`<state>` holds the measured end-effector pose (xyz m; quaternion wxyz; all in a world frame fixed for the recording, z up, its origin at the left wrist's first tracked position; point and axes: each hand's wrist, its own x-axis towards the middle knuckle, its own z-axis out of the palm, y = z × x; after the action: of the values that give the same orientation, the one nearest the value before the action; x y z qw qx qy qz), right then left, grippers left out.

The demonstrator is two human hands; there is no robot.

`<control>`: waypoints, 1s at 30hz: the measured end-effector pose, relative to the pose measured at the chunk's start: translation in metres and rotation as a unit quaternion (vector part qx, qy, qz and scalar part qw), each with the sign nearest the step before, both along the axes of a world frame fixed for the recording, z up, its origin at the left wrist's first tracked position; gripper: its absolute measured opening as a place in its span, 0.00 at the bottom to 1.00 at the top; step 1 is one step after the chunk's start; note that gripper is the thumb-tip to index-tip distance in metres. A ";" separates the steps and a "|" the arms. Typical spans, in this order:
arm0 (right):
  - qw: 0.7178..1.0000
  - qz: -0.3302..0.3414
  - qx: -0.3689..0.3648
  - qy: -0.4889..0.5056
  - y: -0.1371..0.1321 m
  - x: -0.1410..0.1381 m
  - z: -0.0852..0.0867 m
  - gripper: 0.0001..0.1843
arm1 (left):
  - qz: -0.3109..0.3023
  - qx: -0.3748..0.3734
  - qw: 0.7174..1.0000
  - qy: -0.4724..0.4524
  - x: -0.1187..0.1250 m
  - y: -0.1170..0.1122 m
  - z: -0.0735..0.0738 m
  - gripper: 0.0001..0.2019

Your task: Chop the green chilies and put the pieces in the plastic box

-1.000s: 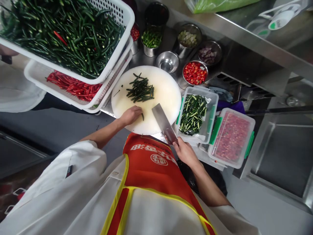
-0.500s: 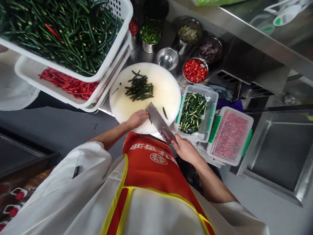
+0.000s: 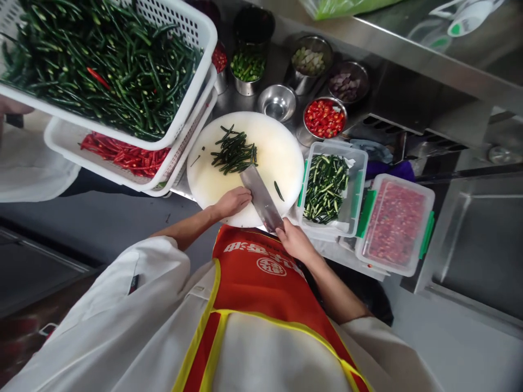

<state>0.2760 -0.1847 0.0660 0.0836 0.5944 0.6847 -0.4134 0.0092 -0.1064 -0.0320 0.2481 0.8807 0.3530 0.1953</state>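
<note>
My right hand is closed on the handle of a broad cleaver, its blade slanting across the lower part of a round white cutting board. My left hand rests at the board's near edge with curled fingers against the blade's left side; whatever those fingers pinch is hidden. Just beyond the blade's far end lies a pile of dark green chilies. A single green chili lies to the right of the blade.
Stacked white baskets of green chilies and red chilies stand left. On the right are a tub of cut green chilies and a lidded box. Metal bowls line the back. Another person's hand shows far left.
The cleaver's far end has moved closer to the chili pile, and my right hand has shifted left. A chili piece beside my left fingertips is no longer visible. The view has shifted slightly.
</note>
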 end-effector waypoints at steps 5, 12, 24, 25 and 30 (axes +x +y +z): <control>0.998 -0.060 0.003 0.014 -0.010 0.028 0.003 0.12 | 0.027 -0.003 1.000 0.014 -0.005 0.029 0.011 0.15; 1.000 0.004 -0.020 0.018 -0.030 0.028 0.016 0.12 | 0.191 -0.013 0.970 0.151 0.002 0.079 0.024 0.12; 0.987 -0.154 -0.016 0.038 -0.014 0.035 0.005 0.13 | 0.205 -0.070 0.953 0.213 0.027 0.092 0.033 0.09; 0.986 -0.160 -0.010 0.038 -0.013 0.034 0.005 0.12 | 0.186 -0.073 0.958 0.208 0.025 0.087 0.033 0.09; 0.988 -0.152 0.000 0.022 -0.011 0.033 0.009 0.13 | 0.051 -0.054 0.982 0.173 0.017 0.045 0.033 0.11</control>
<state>0.3095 -0.1961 0.0748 0.0044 0.6822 0.5879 -0.4346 0.0266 -0.0616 0.0007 0.2200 0.8676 0.4448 0.0333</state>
